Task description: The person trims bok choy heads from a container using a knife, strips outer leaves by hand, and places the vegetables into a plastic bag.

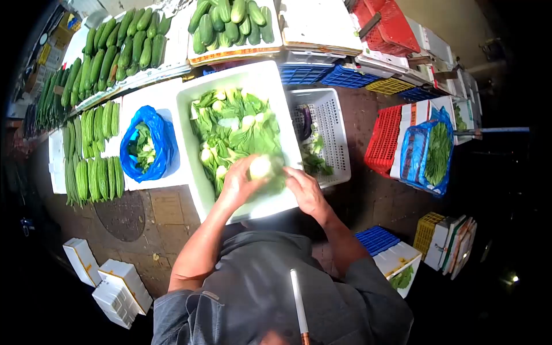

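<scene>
Over the white rectangular box [230, 79], gripping a pale-stemmed leafy green head [260, 167] in the left hand [237, 183], with the right hand [309, 194] bent at its leaves, hold unclear; many heads left loose below, some greens in the blue plastic bag [165, 144].

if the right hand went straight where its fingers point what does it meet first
The right hand would probably meet the leafy green vegetable with a rounded pale base in the left hand; blur hides any contact.
</scene>
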`<state>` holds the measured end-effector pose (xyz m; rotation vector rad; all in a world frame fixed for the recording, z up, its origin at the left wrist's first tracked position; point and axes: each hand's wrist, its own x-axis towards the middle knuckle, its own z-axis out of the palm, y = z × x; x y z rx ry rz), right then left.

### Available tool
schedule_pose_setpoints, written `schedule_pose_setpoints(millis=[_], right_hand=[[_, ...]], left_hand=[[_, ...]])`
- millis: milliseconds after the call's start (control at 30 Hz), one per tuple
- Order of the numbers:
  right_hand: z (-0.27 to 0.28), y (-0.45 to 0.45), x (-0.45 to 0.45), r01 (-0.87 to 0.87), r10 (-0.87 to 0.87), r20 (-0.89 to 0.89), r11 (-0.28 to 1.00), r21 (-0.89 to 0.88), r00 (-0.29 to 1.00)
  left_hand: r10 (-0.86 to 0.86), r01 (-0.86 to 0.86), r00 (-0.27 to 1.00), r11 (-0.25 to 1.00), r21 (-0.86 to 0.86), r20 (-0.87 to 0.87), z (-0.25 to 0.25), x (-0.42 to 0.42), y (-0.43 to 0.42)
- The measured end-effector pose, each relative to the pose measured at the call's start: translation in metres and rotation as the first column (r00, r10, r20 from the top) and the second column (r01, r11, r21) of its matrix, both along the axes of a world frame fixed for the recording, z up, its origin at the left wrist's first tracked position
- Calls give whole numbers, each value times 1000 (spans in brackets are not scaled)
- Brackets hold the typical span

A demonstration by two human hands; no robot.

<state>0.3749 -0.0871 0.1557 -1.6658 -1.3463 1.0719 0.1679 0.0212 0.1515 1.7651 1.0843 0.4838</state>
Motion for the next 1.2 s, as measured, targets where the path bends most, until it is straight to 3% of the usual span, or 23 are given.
schedule_pose_setpoints(millis=[67, 233, 367, 467, 567, 667, 867, 1067, 1200], right_hand=[[42, 11, -2, -132, 113, 202, 987, 87, 973], [63, 17, -5, -200, 181, 313, 979, 28, 932], [74, 17, -1, -230, 239, 302, 971, -68, 923], [65, 12, 0, -222, 212, 318, 975, -2, 924], [74, 10, 5, -230, 250, 294, 968, -100, 923], [67, 3, 10, -210, 227, 264, 974, -89, 938], [51, -13, 15, -142, 139, 188, 990, 2, 972], [46, -20, 21, -119, 132, 97, 985, -122, 987], [35, -25, 24, -93, 98, 99, 994, -56, 990]], left_hand=[[-47, 49, 998, 998, 41, -37, 15, 3, 2], [-102, 105, 994, 989, -101, 39, 35, 9, -2], [-119, 119, 993, 986, -113, 14, 47, 13, -5], [-122, 127, 991, 982, -138, 47, 48, 16, -8], [-173, 176, 984, 979, -99, 38, 47, 19, -8], [-182, 186, 982, 974, -132, 43, 40, 20, -10], [-237, 238, 971, 970, -53, 30, 32, 25, -14], [-318, 319, 948, 948, 26, -14, 43, 31, -13], [-332, 335, 942, 936, 108, -46, 37, 33, -13]])
